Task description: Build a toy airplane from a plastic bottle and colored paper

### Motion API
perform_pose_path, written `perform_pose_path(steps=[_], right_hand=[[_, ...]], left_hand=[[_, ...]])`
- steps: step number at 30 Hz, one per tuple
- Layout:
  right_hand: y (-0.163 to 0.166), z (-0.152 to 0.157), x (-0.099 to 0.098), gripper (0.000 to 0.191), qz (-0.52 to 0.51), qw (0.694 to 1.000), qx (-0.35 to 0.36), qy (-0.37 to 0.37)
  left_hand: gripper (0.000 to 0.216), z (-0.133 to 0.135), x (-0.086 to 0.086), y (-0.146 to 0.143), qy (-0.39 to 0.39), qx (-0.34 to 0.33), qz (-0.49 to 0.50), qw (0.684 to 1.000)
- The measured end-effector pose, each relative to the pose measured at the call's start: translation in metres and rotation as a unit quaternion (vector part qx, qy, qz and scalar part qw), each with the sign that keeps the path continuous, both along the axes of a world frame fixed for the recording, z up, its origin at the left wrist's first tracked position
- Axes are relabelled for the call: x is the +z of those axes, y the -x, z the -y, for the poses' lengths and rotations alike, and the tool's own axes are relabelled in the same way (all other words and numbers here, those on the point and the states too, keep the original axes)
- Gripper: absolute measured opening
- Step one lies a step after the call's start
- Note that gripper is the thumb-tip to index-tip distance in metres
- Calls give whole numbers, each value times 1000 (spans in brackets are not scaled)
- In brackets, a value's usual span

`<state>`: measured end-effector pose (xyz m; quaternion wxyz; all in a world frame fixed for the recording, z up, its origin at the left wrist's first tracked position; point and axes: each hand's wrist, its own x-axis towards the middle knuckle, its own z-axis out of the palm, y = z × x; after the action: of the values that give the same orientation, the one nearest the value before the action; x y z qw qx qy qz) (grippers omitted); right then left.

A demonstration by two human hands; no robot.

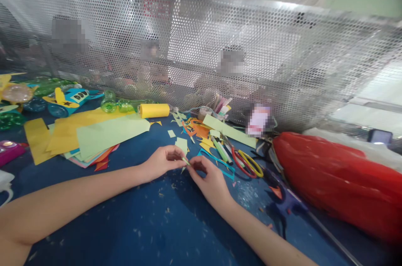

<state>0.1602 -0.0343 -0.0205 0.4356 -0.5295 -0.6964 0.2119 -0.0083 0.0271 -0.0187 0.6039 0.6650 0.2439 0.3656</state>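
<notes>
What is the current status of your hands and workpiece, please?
Left hand, right hand: both pinching a small pale-green piece. Close by: light-green paper just beyond, scissors past right hand, glue gun farther right.

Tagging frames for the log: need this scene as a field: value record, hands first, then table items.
left hand: fingertips on a small pale-green piece; hand at
right hand: fingertips at the same piece's other end
surface: blue table, littered with scraps
left side: yellow sheet, pale-green sheet, blue-and-yellow model
beyond hands: yellow cylinder, lying on its side
right side: red handle loop, yellow handle loop, glue gun, red bag
background: perforated metal screen
</notes>
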Motion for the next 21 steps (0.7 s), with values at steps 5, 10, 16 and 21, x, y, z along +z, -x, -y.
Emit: perform_pose_path(steps=[5,10,16,21], right_hand=[[-1,1,3,8,53,997,-1,-63],[-1,3,5,11,62,995,12,-72],[0,3,5,11,60,996,12,-71],[0,2,5,8,56,996,-5,-71]], left_hand=[[18,0,1,0,1,-4,-10,1000],[17,0,0,0,-19,9,-28,999],[15,1,-1,1,-73,23,-53,996],[13,3,3,1,-112,33,-68,991]])
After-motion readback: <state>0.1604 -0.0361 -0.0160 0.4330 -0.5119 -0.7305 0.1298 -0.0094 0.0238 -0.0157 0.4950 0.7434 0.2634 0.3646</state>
